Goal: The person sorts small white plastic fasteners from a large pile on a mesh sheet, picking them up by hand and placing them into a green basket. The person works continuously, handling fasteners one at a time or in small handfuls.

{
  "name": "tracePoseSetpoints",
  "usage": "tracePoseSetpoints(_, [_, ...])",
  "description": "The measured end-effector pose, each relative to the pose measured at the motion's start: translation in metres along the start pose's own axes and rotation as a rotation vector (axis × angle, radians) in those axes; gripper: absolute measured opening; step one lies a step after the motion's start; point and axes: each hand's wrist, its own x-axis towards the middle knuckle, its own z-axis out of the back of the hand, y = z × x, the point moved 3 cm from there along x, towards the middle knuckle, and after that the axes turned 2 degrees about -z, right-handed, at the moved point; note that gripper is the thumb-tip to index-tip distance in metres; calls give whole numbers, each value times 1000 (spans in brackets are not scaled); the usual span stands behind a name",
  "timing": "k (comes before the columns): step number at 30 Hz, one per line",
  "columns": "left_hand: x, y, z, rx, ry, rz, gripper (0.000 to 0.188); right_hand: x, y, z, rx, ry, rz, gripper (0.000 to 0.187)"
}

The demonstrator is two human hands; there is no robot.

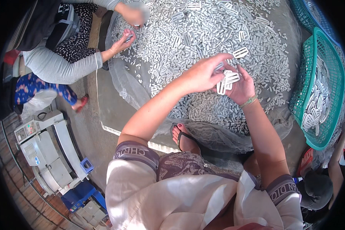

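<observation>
Above a broad heap of small grey pellets [203, 107], my two hands come together. My right hand [244, 87] is cupped, palm up, around several pale slotted slider buckles [228, 81]. Over them bends my left hand [205, 74], its thumb and fingers closed around a buckle [219, 66] that is partly hidden. Just beyond the fingertips is a single slotted buckle [240, 52]; I cannot tell whether it lies on the heap or is off it. More buckles [176, 41] lie scattered among the pellets.
A green plastic basket [322, 42] holding many buckles stands at the right, a blue basket [293, 5] behind it. Clear plastic sheeting [234, 138] edges the heap. At upper left a co-worker's hand [122, 43] holds a piece. Grey machines [46, 149] stand lower left; another person [314, 188] sits lower right.
</observation>
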Motion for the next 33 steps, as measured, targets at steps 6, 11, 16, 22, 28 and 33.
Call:
tracePoseSetpoints(6, [17,0,8,-3,-151,-95,42,-4,20,-2,17,41,73,46])
tracePoseSetpoints(11, [21,56,-29,706,45,-250,25,-34,128,9,-18,146,512,41])
tracePoseSetpoints(16, [12,56,-41,751,99,-189,21,-158,263,22,-229,-336,1146,37])
tracePoseSetpoints(22, [4,67,-22,23,83,148,15,-204,234,-7,-1215,-2303,1279,38])
tracePoseSetpoints(28, [9,78,12,-240,-155,199,21,-52,163,-11,-1709,-868,1300,21])
tracePoseSetpoints(33, [28,105,82,-170,-578,174,20,20,65,0,-1852,-779,675,21])
